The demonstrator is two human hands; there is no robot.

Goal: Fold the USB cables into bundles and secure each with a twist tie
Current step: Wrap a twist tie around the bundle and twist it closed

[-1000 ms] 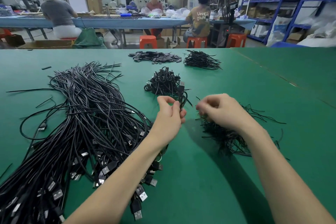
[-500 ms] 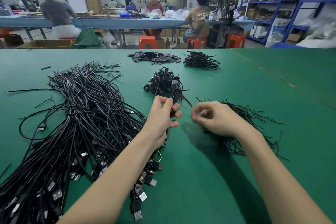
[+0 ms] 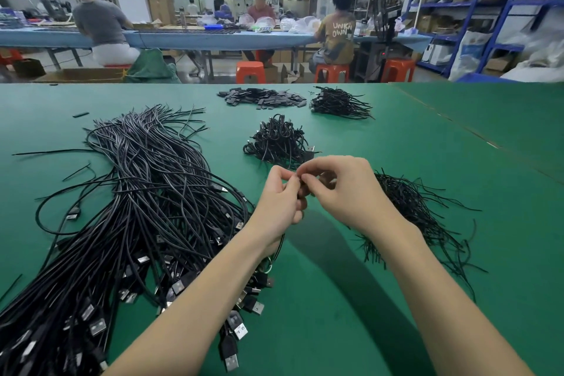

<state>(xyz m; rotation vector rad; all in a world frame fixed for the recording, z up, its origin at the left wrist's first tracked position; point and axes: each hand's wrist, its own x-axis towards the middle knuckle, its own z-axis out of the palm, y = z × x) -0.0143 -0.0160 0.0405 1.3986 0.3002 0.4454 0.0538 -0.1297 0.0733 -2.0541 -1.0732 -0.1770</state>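
Cables first: a big loose heap of long black USB cables [image 3: 128,223] sprawls across the left of the green felt-covered table [image 3: 335,314], silver plug ends fanned toward the near edge. Just right of that heap, the left hand [image 3: 279,207] sits raised over the table, fingers curled, gripping a folded black cable bundle [image 3: 303,192] that is mostly hidden in the fist. Meeting it fingertip to fingertip is the right hand [image 3: 345,192], thumb and forefinger pinching something thin at the top of that bundle; it is too small to tell whether this is a tie. Behind the hands lies a small mound of finished black cable bundles [image 3: 279,140]. Further back, a flat pile of small dark pieces [image 3: 262,98] and another black cable cluster [image 3: 338,104]. Under and beyond the right wrist, a scatter of thin black twist ties [image 3: 418,217] spreads out toward the right.
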